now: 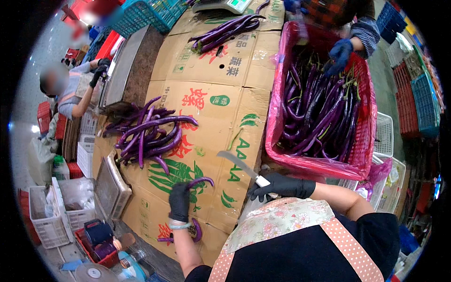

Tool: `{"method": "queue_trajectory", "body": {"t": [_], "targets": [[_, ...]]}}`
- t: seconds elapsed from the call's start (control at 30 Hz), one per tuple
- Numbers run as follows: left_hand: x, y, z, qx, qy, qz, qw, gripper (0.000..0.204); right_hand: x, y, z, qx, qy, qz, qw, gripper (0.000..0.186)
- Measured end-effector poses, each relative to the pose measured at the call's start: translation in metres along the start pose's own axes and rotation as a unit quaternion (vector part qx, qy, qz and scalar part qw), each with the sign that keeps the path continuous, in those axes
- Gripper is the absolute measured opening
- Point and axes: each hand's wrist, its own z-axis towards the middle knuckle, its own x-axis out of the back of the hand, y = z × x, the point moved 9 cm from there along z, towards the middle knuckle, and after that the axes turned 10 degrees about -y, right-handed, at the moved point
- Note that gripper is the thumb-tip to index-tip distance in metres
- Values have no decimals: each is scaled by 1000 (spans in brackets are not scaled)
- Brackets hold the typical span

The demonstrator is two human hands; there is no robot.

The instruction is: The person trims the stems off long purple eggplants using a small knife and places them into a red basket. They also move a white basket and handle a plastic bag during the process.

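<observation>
Flattened printed cardboard boxes (221,117) cover the table of a crowded produce-packing area, and on them the person's black-gloved left hand (179,201) has its fingers curled tight around a curved purple eggplant (201,181), whose free end arcs up to the right just above the cardboard. Just to the right, the black-gloved right hand (282,186) has its fingers wrapped around the white handle of a knife (239,164), blade pointing up-left. Farther out lie a pile of long purple eggplants (148,136), a second pile (225,32) near a scale (221,5), and a red crate (324,164) full of eggplants, where another person's blue-gloved hand (339,55) reaches in.
</observation>
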Motion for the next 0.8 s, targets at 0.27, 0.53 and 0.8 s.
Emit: {"method": "queue_trajectory", "body": {"t": [0.27, 0.53, 0.8], "targets": [[133, 67, 119, -81, 247, 158, 953, 55, 11, -14, -23, 63, 48, -11, 997, 31], [-84, 114, 156, -81, 46, 22, 995, 27, 63, 0, -110, 174, 206, 88, 959, 31], [-94, 147, 146, -80, -15, 2, 997, 24, 85, 9, -154, 168, 227, 94, 955, 25]]}}
